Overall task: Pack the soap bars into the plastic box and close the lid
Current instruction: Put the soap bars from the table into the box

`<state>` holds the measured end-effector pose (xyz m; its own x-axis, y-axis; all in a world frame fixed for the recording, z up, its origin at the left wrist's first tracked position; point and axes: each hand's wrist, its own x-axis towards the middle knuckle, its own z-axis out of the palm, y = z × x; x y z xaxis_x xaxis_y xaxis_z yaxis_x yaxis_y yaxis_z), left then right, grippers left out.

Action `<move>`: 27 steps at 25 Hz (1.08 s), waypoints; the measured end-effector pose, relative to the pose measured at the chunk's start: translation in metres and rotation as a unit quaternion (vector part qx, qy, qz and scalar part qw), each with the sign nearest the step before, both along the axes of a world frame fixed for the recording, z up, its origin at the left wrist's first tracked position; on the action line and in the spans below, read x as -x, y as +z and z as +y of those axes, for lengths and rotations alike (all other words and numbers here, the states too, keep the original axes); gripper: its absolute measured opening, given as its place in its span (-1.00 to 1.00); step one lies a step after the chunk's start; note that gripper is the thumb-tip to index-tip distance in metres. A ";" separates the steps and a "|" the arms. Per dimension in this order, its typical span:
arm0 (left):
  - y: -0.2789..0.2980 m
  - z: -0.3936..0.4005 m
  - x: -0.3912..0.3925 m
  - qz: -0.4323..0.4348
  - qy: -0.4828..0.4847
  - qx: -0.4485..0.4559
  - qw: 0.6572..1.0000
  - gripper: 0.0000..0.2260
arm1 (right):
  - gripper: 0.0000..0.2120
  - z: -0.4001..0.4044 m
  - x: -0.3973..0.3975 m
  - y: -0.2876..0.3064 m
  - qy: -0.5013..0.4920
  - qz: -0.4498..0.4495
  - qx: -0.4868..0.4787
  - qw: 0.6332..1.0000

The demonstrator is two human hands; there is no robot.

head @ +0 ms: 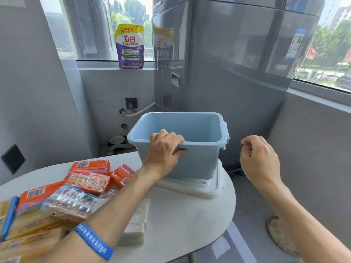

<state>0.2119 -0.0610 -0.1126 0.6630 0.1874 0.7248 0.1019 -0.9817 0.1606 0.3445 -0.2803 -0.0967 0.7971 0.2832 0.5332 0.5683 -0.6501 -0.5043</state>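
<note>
While the left hand [163,150] grips the near rim of the empty blue plastic box [201,158], which stands on its white lid [212,188] on the tabletop [180,215], the right hand [258,158] hovers loosely curled, holding nothing. Wrapped soap bars [87,179] lie piled left of the box.

Open, empty blue plastic box [199,160] stands upright on white lid [214,188]; wrapped soap bars [87,180] left.
</note>
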 end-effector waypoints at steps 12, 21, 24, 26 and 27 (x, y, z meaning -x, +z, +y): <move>-0.007 0.019 0.022 0.053 0.083 0.119 0.988 -0.43 | -0.86 0.025 0.022 -0.006 0.198 -0.108 0.189 0.956; -0.011 0.045 0.042 0.152 0.087 0.140 0.975 -0.31 | -0.80 0.030 0.037 0.005 0.179 -0.125 0.202 0.955; -0.016 0.056 0.077 0.146 0.142 0.116 0.972 -0.35 | -0.73 0.055 0.072 0.019 0.224 -0.195 0.124 0.947; -0.022 0.075 0.110 0.161 0.173 0.145 0.961 -0.45 | -0.74 0.082 0.108 0.018 0.329 -0.168 0.122 0.921; -0.026 0.085 0.127 0.192 0.186 0.167 0.949 -0.50 | -0.70 0.096 0.127 0.011 0.393 -0.130 0.163 0.896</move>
<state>0.0848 0.0243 -0.1386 0.7091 0.6374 0.3016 0.5458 -0.7669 0.3375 0.2178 -0.1843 -0.0861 0.1440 0.8769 0.4586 0.9856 -0.0856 -0.1459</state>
